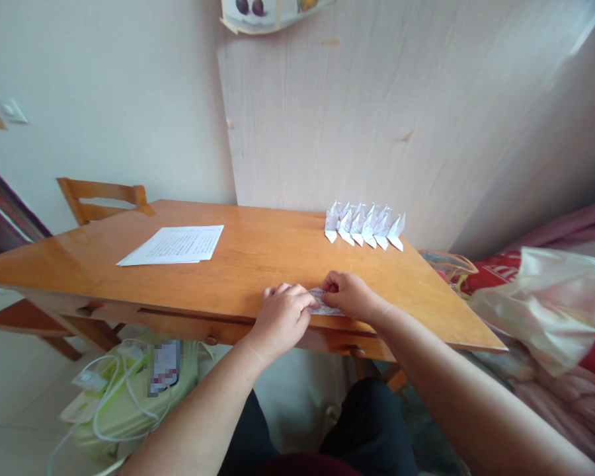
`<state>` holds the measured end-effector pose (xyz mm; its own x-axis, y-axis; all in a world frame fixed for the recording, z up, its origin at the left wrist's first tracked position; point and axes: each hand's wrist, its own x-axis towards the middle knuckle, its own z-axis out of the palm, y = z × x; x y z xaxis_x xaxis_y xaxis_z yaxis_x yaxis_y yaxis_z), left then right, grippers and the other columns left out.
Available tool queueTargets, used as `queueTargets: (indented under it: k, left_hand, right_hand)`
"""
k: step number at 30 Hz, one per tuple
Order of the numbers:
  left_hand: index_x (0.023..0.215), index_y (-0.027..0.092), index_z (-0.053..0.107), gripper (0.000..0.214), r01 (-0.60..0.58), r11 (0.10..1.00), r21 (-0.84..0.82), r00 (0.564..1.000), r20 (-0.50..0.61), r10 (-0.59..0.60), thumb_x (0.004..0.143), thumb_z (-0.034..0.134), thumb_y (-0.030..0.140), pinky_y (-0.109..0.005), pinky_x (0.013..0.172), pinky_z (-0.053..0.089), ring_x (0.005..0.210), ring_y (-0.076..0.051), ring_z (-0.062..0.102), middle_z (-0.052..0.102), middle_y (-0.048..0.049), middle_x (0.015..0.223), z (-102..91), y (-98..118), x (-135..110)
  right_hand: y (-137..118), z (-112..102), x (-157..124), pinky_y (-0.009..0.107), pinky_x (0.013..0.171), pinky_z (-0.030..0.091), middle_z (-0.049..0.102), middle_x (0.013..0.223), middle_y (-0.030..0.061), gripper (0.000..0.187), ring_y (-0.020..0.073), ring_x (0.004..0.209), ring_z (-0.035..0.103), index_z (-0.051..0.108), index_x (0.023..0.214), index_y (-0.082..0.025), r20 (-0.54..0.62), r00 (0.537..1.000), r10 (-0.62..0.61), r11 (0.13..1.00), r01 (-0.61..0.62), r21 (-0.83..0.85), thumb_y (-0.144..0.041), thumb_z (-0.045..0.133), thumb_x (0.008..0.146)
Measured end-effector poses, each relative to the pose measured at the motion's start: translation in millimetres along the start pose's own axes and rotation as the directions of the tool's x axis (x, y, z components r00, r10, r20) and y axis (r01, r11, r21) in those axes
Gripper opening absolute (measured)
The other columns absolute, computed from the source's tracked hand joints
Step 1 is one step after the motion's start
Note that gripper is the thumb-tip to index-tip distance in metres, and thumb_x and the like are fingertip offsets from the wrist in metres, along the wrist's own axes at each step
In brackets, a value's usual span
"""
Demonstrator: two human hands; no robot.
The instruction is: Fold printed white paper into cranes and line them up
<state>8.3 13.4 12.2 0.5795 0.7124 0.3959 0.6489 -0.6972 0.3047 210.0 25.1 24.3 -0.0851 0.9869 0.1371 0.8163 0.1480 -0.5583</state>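
Note:
At the near edge of the wooden table point(258, 258), both my hands press on a small folded piece of printed paper point(322, 302). My left hand point(281, 314) pinches its left end with curled fingers. My right hand point(350, 295) holds its right end, fingers closed on it. Most of the paper is hidden between the hands. A row of several folded white paper cranes point(364, 225) stands at the far right of the table, well beyond my right hand.
A stack of printed sheets point(176, 244) lies at the table's left. A wooden chair point(102, 198) stands behind the table's left end. A pale wooden board point(377, 106) leans on the wall. Plastic bags point(545, 297) lie at right; a green bag with cables point(129, 396) sits on the floor.

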Motion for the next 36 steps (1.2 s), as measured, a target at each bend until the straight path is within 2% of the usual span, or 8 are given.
queueTargets:
  k: [5, 10, 13, 16, 21, 27, 36]
  left_hand:
    - [0.097, 0.031, 0.071, 0.026, -0.007, 1.0, 0.012, 1.0, -0.016, 0.007, 0.09, 0.052, 0.014, -0.039, 0.087, 0.035, 0.102, -0.023, 0.055, 0.07, 0.0017, 0.105, 1.0, 0, -1]
    - [0.098, 0.03, 0.072, 0.023, -0.02, 0.996, 0.091, 0.999, -0.038, 0.023, 0.091, 0.055, 0.016, -0.039, 0.083, 0.034, 0.1, -0.024, 0.054, 0.067, -0.0022, 0.104, -1.0, 0, 0]
    - [0.098, 0.028, 0.071, 0.022, -0.04, 0.989, 0.141, 0.999, -0.031, 0.045, 0.091, 0.055, 0.015, -0.039, 0.08, 0.034, 0.097, -0.024, 0.055, 0.066, -0.0037, 0.097, -2.5, 0, 5]
    - [0.096, 0.026, 0.069, 0.019, -0.048, 0.988, 0.149, 0.999, -0.019, 0.051, 0.092, 0.054, 0.015, -0.038, 0.08, 0.035, 0.095, -0.023, 0.056, 0.067, -0.0038, 0.092, -2.7, 2, 8]
    - [0.086, 0.023, 0.066, 0.016, 0.029, 0.985, 0.17, 0.997, -0.074, -0.016, 0.096, 0.054, 0.027, -0.039, 0.081, 0.034, 0.096, -0.024, 0.057, 0.069, -0.004, 0.095, -1.3, 14, 4]
    - [0.085, 0.025, 0.066, 0.018, 0.109, 0.971, 0.213, 0.99, -0.108, -0.087, 0.092, 0.061, 0.041, -0.044, 0.084, 0.031, 0.1, -0.028, 0.056, 0.071, -0.0031, 0.097, -1.8, 27, -4]
    - [0.093, 0.026, 0.065, 0.024, 0.179, 0.959, 0.222, 0.982, -0.093, -0.162, 0.087, 0.065, 0.049, -0.05, 0.09, 0.029, 0.105, -0.032, 0.054, 0.071, -0.006, 0.102, -3.4, 39, -6]
  right_hand:
    - [1, -8, -2, 0.023, 0.058, 0.037, 0.07, 0.082, 0.003, 0.01, 0.0155, 0.072, 0.06, 0.066, 0.085, -0.017, 0.019, 1.0, 0.0, 1.0, 0.0, 0.018, -0.017, 0.058, 0.078]
    - [1, -17, -14, 0.024, 0.058, 0.036, 0.07, 0.079, 0.0028, 0.015, 0.0152, 0.069, 0.059, 0.067, 0.086, -0.017, 0.048, 0.999, 0.02, 1.0, -0.02, -0.017, -0.012, 0.058, 0.075]
    - [-1, -17, -25, 0.023, 0.057, 0.035, 0.069, 0.078, 0.0023, 0.02, 0.015, 0.067, 0.058, 0.064, 0.092, -0.017, 0.033, 0.999, 0.023, 0.999, -0.021, -0.036, -0.01, 0.058, 0.074]
    - [-5, -12, -36, 0.023, 0.055, 0.032, 0.066, 0.074, 0.0009, 0.015, 0.0144, 0.063, 0.056, 0.06, 0.09, -0.019, -0.01, 1.0, 0.025, 0.998, -0.026, -0.061, -0.012, 0.057, 0.077]
    - [-14, -6, -46, 0.024, 0.055, 0.029, 0.063, 0.072, 0.0017, 0.009, 0.0144, 0.062, 0.052, 0.056, 0.083, -0.019, -0.093, 0.995, 0.035, 0.994, -0.045, -0.104, -0.012, 0.053, 0.08]
    - [-14, -6, -48, 0.024, 0.057, 0.03, 0.061, 0.073, 0.0013, 0.01, 0.0145, 0.064, 0.051, 0.054, 0.084, -0.019, -0.084, 0.995, 0.047, 0.995, -0.054, -0.081, -0.011, 0.055, 0.078]
    - [-8, -3, -46, 0.024, 0.058, 0.03, 0.062, 0.074, 0.0008, 0.009, 0.0139, 0.064, 0.051, 0.056, 0.086, -0.019, -0.071, 0.996, 0.049, 0.997, -0.053, -0.053, -0.013, 0.056, 0.079]
